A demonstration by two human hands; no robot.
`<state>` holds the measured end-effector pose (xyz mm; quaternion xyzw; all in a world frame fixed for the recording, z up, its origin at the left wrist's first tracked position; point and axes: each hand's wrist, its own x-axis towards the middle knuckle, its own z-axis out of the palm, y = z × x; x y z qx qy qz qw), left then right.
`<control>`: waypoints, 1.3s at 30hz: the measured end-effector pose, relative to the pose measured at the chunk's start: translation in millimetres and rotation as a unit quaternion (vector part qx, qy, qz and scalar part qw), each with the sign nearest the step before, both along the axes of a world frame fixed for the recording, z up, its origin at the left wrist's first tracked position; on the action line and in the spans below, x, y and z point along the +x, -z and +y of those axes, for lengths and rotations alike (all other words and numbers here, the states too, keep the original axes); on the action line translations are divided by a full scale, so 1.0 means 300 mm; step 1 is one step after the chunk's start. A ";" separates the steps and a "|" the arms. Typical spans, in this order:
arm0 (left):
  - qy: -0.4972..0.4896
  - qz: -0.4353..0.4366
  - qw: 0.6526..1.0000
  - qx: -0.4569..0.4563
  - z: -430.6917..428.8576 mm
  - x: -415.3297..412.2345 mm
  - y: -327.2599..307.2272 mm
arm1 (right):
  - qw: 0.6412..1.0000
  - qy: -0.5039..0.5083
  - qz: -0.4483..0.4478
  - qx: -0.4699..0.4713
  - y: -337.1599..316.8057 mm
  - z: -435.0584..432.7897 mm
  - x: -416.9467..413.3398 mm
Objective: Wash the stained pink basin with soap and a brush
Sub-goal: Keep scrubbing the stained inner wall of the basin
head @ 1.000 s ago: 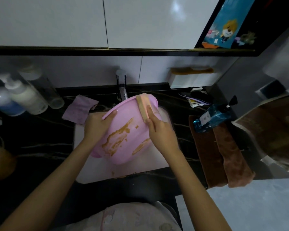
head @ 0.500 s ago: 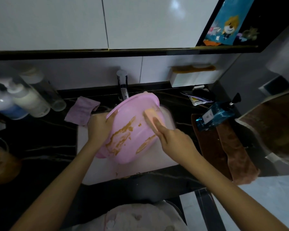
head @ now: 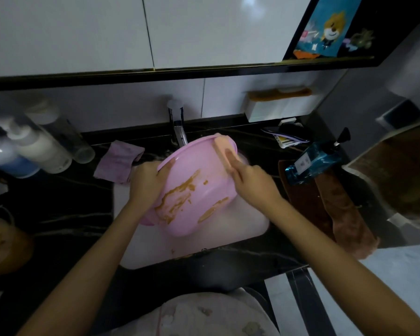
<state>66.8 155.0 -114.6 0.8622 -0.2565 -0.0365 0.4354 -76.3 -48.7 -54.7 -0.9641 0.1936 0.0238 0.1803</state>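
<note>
Pink basin (head: 199, 190) tilts over the white sink (head: 252, 226), with the left hand (head: 147, 183) gripping its left rim. The right hand (head: 250, 183) holds a peach brush (head: 222, 144) lengthwise at the far rim. Brown stains (head: 177, 202) lie nearer the person, toward the left hand.

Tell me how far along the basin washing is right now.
Done: the pink basin is tilted over the sink. In hand: the left hand grips its rim while the right hand holds the brush against the upper edge. Left: brown stains streak the side facing the camera and no suds show, so most scrubbing and the rinse remain.
</note>
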 end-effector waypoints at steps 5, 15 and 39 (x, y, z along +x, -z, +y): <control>0.018 -0.004 1.000 -0.016 0.001 -0.007 -0.008 | 0.996 -0.075 -0.017 -0.046 0.007 0.023 -0.076; 0.018 0.002 1.000 -0.002 0.005 0.008 -0.007 | 0.996 -0.058 -0.021 -0.063 0.009 0.007 -0.064; -0.039 -0.014 0.996 0.085 -0.090 -0.185 -0.064 | 0.973 0.165 0.100 0.126 -0.087 0.201 0.066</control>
